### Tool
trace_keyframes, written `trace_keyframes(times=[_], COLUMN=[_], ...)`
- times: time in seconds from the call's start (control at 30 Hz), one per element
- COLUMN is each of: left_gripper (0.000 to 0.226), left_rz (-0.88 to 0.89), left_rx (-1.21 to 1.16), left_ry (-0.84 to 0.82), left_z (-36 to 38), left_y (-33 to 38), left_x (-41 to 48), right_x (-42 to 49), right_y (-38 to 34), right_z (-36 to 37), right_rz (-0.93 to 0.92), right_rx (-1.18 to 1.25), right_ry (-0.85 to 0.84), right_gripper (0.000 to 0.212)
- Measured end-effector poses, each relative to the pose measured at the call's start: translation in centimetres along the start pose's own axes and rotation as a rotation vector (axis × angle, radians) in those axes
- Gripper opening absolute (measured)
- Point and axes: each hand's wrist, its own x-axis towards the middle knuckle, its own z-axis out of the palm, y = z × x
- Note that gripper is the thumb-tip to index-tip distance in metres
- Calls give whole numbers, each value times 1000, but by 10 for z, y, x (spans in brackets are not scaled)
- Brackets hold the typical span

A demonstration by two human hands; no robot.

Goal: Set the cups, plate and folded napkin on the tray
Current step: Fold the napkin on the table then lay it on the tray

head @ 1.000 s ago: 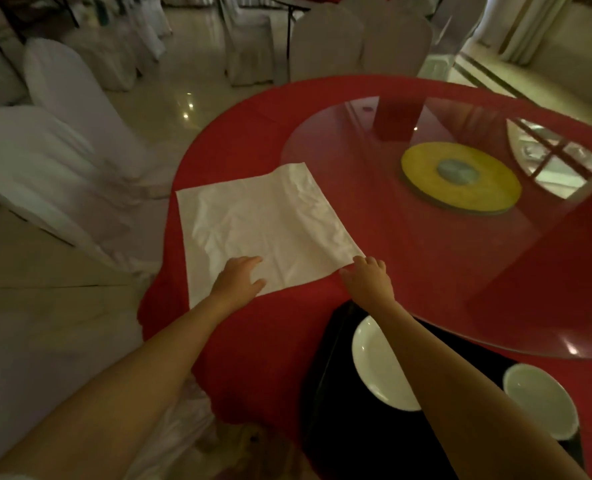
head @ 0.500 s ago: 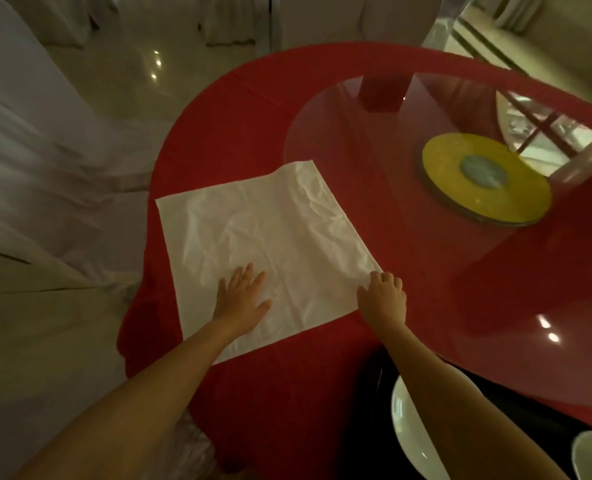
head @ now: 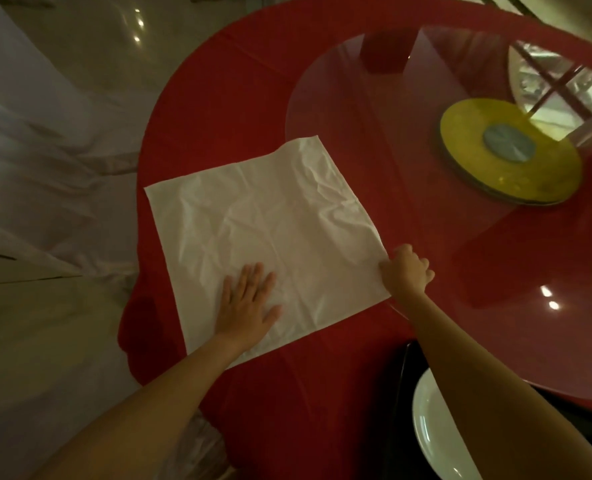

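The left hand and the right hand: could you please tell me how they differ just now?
The left hand lies flat with straight, spread fingers; the right hand has its fingers curled. The left hand presses well inside the napkin; the right hand pinches its right corner, at the cloth's edge. Both touch the same napkin, which lies unfolded on the red tablecloth.

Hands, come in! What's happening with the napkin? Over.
Left hand flat on napkin. Right hand pinching its corner. Napkin unfolded, not on tray. Nothing in the way.
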Motion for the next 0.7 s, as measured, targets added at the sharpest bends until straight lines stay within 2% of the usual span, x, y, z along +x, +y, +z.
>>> trace_keyframes(times=[0.1,0.2,0.3,0.37,0.47,0.53,0.6,0.7], left_gripper=[70,72,68,54,44,43,44,53], left_rz=[0,-8,-5,-82,-341,-403,-394,-424], left_rx=[-7,-41,-165,-543,-1301,-1516,-1464,-1326], left_ry=[-7,-39,7,123,84,88,89,37], left_z=[2,-1,-16,-35,-81,-109,-131,-146], left_y=[-1,-2,1,4,0,-8,-20,-35], left_x=[1,3,6,11,27,44,62,90], right_x=[-1,-15,-38,-59,-94,-116,-132,-147], right_y=[-9,-24,-49,-66,-87,-96,-101,-106], right_z=[-2,-1,2,5,11,17,23,35], right_rz=[-75,-215,-350,-455,-637,-749,-828,-853], right_rx=[14,117,173,229,254,233,228,226], right_ry=[-8,-6,20,11,-105,-179,-241,-338], right_gripper=[22,6,7,17,29,32,32,34])
